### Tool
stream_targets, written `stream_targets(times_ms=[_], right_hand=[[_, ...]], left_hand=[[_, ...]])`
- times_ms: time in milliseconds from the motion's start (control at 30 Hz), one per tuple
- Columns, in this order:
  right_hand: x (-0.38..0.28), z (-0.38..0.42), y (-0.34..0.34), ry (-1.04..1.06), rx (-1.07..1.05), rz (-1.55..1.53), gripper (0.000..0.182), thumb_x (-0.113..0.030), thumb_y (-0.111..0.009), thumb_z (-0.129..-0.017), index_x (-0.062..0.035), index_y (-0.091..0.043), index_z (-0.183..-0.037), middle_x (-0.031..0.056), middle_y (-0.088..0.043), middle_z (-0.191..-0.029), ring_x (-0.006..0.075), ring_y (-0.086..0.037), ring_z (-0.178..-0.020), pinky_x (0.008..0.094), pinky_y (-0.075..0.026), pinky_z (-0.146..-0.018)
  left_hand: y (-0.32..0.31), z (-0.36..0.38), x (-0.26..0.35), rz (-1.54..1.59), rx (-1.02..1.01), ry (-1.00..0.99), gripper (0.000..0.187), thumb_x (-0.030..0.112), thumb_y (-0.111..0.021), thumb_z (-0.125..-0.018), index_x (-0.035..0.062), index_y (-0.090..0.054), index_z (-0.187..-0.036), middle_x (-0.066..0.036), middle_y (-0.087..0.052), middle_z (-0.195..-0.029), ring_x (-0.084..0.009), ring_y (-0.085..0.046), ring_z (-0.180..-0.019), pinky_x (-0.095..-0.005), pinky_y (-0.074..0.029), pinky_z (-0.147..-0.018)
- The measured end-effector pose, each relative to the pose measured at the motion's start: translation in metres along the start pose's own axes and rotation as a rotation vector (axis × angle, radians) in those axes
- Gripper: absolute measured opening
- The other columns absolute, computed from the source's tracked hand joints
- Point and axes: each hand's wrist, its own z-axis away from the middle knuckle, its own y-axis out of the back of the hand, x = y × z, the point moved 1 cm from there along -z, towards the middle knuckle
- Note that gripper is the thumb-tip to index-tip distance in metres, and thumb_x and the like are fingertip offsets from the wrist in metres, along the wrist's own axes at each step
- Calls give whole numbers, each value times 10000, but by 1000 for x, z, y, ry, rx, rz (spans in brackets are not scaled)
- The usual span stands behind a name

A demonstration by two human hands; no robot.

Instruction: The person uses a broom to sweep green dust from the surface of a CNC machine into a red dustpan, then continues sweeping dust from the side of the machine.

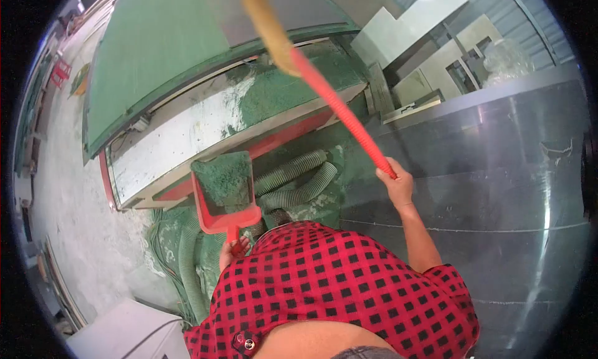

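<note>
My left hand [235, 252] is closed round the short handle of a red dustpan [232, 222], which is heaped with dark green powder [225, 178]. Held out to the right, my right hand [397, 179] grips the end of a red ribbed handle [339, 110]. That handle belongs to a broom with tan bristles [269, 32], raised over the machine and blurred at its far end. Below the bristles, a machine ledge [180, 131] is partly coated in green powder, with a white patch showing.
Ribbed grey hoses [296, 172] lie on the floor beside the dustpan. A dark metal-sheeted surface [498, 184] fills the right side. White panels [414, 22] and clear plastic [507, 60] are at the upper right. A white box [128, 331] stands lower left.
</note>
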Motion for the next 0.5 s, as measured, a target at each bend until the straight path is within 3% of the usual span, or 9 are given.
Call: stream_targets(times_ms=[33, 133, 200, 267, 300, 500], right_hand=[[12, -1, 4, -52, 75, -47, 350, -256, -681, -757, -89, -606, -1056, 71, -609, -774, 161, -582, -710, 275, -440, -689], [37, -6, 18, -256, 180, 4, 314, -253, -678, -768, -98, -616, -1035, 64, -597, -753, 118, -550, -701, 275, -434, -679], [56, -12, 23, -261, 245, -14, 298, -272, -669, -775, -97, -622, -1012, 68, -583, -722, 138, -549, -674, 294, -429, -653], [71, -21, 28, -344, 291, 42, 282, -305, -655, -781, -94, -623, -965, 81, -569, -694, 175, -543, -639, 314, -417, -624], [74, -29, 30, -359, 306, 115, 273, -333, -636, -786, -89, -615, -908, 101, -576, -690, 251, -557, -640, 344, -410, -615], [77, -74, 24, -362, 257, 320, 264, -339, -606, -798, -95, -607, -899, 145, -630, -824, 373, -593, -803, 432, -439, -676]], left_hand=[[-9, -1, -4, -23, 121, -17, 413, 196, -546, -837, 34, -424, -1197, -155, -581, -1065, -284, -588, -956, -428, -478, -838], [-33, 1, 3, -135, 150, 122, 423, 184, -560, -822, 37, -432, -1197, -155, -575, -1074, -277, -589, -950, -416, -484, -837], [-46, 0, 0, -186, 187, 97, 436, 169, -582, -797, 37, -446, -1190, -151, -579, -1058, -269, -590, -946, -413, -490, -845], [-127, 42, -5, -158, 100, -61, 462, 171, -611, -780, 35, -449, -1191, -147, -586, -1036, -267, -590, -945, -416, -493, -856], [-126, 37, -6, -157, 89, -19, 493, 200, -634, -779, 36, -441, -1201, -147, -592, -1019, -267, -590, -945, -425, -495, -856], [-123, 9, -7, -285, -54, 75, 487, 216, -643, -779, 41, -445, -1189, -144, -598, -1008, -269, -591, -939, -420, -494, -854]])
